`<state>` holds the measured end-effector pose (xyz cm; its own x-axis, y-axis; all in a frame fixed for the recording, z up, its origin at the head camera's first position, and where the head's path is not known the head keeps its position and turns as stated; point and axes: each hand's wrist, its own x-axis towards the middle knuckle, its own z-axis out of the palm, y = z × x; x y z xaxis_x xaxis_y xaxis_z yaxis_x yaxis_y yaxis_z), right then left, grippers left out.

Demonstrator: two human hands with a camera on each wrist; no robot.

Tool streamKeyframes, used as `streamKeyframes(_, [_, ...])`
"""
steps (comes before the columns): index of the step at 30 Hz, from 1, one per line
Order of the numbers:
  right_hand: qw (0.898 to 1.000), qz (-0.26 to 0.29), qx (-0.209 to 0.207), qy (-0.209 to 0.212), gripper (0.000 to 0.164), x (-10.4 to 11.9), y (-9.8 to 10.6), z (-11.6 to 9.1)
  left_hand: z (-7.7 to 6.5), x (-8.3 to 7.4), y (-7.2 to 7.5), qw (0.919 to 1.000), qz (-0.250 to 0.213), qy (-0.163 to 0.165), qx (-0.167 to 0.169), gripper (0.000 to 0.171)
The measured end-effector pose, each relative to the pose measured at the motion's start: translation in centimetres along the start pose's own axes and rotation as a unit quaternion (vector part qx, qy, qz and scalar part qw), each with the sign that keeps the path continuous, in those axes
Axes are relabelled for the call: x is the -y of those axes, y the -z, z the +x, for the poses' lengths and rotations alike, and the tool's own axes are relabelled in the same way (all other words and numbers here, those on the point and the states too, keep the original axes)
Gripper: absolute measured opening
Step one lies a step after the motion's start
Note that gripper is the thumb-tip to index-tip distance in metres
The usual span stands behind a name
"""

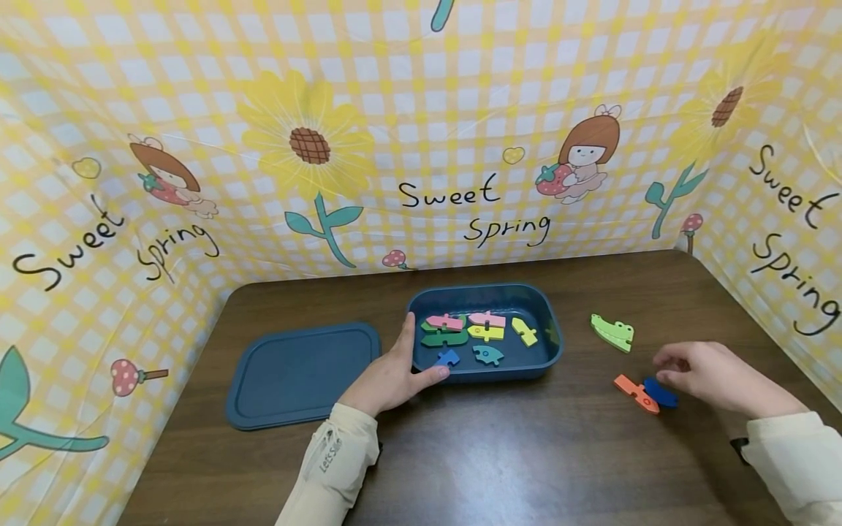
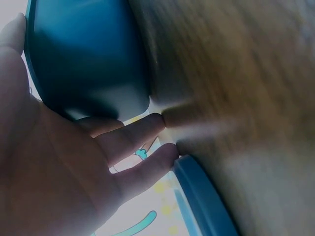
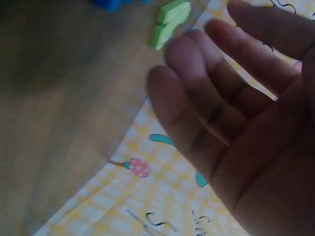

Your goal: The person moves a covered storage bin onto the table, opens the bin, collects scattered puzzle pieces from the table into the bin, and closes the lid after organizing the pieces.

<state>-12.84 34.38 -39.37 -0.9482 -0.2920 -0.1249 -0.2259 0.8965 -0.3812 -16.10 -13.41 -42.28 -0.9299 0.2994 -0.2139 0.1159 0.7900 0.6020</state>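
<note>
My left hand point(image 1: 388, 376) holds the near left corner of a dark blue plastic box point(image 1: 490, 372), thumb along the front and fingers at the left side. Inside lie pink point(image 1: 444, 322), green point(image 1: 442, 339), yellow point(image 1: 524, 332), teal point(image 1: 488, 355) and blue point(image 1: 447, 358) puzzle pieces. At the right, my right hand point(image 1: 713, 372) hovers beside a dark blue piece point(image 1: 661, 393), its fingers loosely bent and nothing in them. An orange puzzle piece point(image 1: 635, 394) touches that blue one. Farther back lies a light green crocodile-shaped piece point(image 1: 613, 333), also visible in the right wrist view.
A dark blue lid point(image 1: 302, 372) lies flat on the brown wooden table point(image 1: 526, 453), left of the box. In the left wrist view its edge point(image 2: 202, 196) is close to the left fingertips. Yellow checked cloth point(image 1: 434, 131) walls the back and sides.
</note>
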Motion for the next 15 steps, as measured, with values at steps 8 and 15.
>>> streamKeyframes(8, [0.998,0.013,0.048,-0.032,0.02,-1.7,-1.6,-1.0,-0.1,0.1,0.0,1.0,-0.004,-0.007,0.0,0.112])
streamKeyframes(15, [0.998,0.002,0.045,-0.034,0.021,-2.1,-2.4,-0.9,-0.1,0.0,-0.1,1.0,0.002,-0.007,-0.002,0.111])
